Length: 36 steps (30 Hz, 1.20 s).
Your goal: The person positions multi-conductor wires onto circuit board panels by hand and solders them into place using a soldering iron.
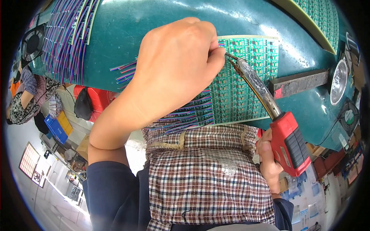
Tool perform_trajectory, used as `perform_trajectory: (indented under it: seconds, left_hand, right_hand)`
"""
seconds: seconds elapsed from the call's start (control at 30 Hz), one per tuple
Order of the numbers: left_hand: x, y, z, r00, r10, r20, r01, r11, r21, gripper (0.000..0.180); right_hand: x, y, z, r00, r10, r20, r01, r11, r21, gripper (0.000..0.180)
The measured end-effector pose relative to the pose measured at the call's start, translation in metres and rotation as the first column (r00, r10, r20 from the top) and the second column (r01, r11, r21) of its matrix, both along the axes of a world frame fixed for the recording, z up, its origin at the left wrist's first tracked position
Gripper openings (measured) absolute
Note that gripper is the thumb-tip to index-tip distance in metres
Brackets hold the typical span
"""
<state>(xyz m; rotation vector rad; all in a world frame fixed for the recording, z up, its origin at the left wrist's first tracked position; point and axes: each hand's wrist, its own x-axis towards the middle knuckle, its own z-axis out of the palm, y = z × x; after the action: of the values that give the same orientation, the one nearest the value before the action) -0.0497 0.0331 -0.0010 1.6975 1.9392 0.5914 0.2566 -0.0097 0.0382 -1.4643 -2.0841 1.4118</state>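
Note:
A green panel of many small circuit boards (pixel 246 84) lies on the table in front of me, rows of purple, blue and red wires (pixel 189 111) running from its left part. My left hand (pixel 181 57) is over the panel, thumb and fingers pinched together at the upper rows; a bit of coloured wire shows by the fingertips. In my right hand (pixel 268 154) is a red-handled soldering iron (pixel 291 142), gripped by the handle. Its long metal barrel slants up and left, and the tip comes close to my left fingertips. Whether the tip touches the board is hard to see.
Wired board strips (pixel 69 42) are laid at the far left of the teal table (pixel 115 23), beside a black fan (pixel 34 44). Right of the panel are a dark metal bar (pixel 300 82), a round metal dish (pixel 339 81) and another fan (pixel 348 117). More panels (pixel 316 19) stand at the far right.

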Motion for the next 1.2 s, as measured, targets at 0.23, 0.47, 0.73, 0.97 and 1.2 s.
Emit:
perform_trajectory:
  seconds: [0.23, 0.47, 0.73, 0.97, 1.2]
  left_hand:
    - [0.000, 0.000, 0.000, 1.000, -0.002, -0.003, 0.002, 1.000, -0.007, 0.020]
    - [0.000, 0.000, -0.002, 1.000, -0.002, 0.004, 0.002, 1.000, -0.004, 0.020]
    - [0.000, -0.001, -0.001, 1.000, -0.007, -0.014, 0.007, 1.000, -0.004, 0.020]
    - [0.002, -0.001, -0.002, 1.000, 0.000, -0.029, 0.000, 1.000, 0.000, 0.020]
    - [0.000, -0.001, 0.004, 0.995, -0.025, -0.095, 0.027, 0.999, 0.018, 0.018]
  right_hand:
    - [0.001, 0.004, 0.005, 0.997, 0.054, 0.051, -0.055, 0.998, 0.014, 0.006]
    - [0.001, 0.000, 0.001, 1.000, 0.013, 0.008, -0.013, 1.000, -0.010, 0.008]
    - [0.002, 0.004, 0.005, 1.000, 0.005, 0.021, -0.005, 1.000, 0.011, 0.011]
    - [-0.002, 0.004, 0.003, 0.997, -0.058, -0.041, 0.057, 0.997, -0.043, 0.010]
    - [-0.001, 0.005, 0.001, 0.981, -0.111, -0.161, 0.106, 0.994, -0.035, 0.007]
